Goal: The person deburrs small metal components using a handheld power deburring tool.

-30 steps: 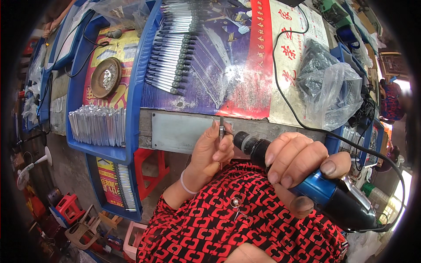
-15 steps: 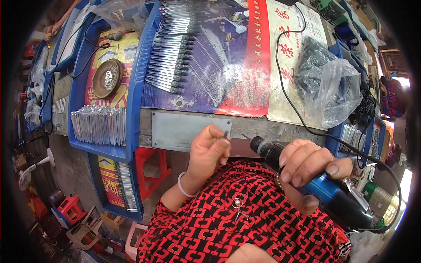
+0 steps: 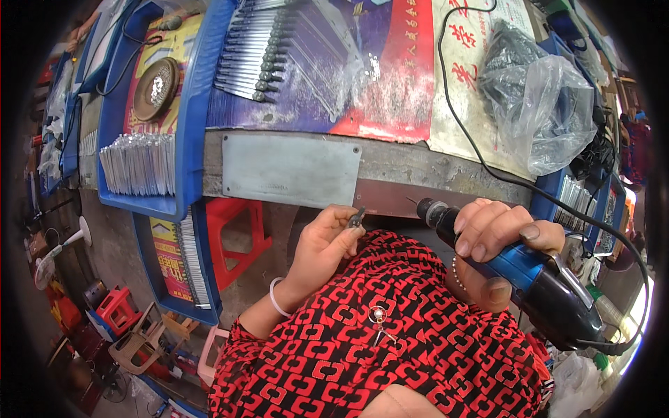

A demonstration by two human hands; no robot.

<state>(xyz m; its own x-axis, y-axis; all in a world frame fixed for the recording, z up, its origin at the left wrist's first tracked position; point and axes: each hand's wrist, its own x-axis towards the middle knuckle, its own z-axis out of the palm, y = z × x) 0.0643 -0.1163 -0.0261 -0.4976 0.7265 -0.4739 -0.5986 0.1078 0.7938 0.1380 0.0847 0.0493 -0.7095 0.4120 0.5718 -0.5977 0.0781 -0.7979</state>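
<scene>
The person's left grip is pinched together on a small dark piece, which sits between thumb and fingertips, its upper end jutting above them. The right grip is clamped around the body of a blue-and-black power tool; its thin bit points toward the left grip, apart from the dark piece. On the counter, a cream sheet carries large red characters, and a red band beside it smaller ones. Marks on a grey metal plate are too faint to read.
</scene>
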